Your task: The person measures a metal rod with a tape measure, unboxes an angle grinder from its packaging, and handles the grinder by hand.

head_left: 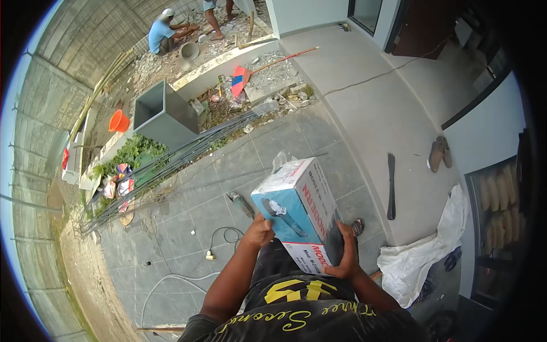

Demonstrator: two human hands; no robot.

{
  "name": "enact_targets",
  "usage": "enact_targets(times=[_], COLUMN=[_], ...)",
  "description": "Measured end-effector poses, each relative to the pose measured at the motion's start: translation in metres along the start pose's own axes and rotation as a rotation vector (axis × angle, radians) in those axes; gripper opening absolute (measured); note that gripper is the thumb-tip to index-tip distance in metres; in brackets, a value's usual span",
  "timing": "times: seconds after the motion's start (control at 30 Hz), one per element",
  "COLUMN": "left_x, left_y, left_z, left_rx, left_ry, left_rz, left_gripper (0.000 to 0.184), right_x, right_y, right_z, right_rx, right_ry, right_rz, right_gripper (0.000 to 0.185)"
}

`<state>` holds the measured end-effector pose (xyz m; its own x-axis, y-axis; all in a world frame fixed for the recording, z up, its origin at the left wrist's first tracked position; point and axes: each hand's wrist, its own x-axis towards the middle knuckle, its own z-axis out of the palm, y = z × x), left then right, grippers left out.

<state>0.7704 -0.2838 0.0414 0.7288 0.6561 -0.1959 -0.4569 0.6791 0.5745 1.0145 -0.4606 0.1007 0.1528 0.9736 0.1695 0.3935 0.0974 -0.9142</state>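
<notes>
The printed box [315, 196], held before the body, looks stiff and fairly heavy (its shiny wrap may slip). Left hand [260, 230] and right hand [345, 253] clamp their fingers on opposite sides; support underneath seems safest.

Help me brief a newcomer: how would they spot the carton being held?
From the grey tiled floor, find the dark printed shirt. Its wearer's left hand and right hand hold the carton. It is blue and white with red MODERN lettering, unlike the unboxed tool lying on the tiles.

both forearms reach forward, hands [301, 240] apart with fingers curled inward.
</notes>
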Motion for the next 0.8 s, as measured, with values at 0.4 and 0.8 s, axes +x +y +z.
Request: enact_targets(times=[0.4, 0.8], left_x=[-0.082, -0.101], left_y=[0.044, 0.073], left_z=[0.07, 0.111], left_rx=[0.308, 0.608], left_ry=[-0.09, 0.014], left_rz=[0.636, 0.505], left_gripper=[0.094, 0.148], right_x=[0.036, 0.051], right_y=[-0.007, -0.022], right_z=[0.044, 0.056], right_rx=[-0.154, -0.194], right_ry=[-0.216, -0.476], right_rz=[-0.278, -0.244], right_gripper=[0.121, 0.101])
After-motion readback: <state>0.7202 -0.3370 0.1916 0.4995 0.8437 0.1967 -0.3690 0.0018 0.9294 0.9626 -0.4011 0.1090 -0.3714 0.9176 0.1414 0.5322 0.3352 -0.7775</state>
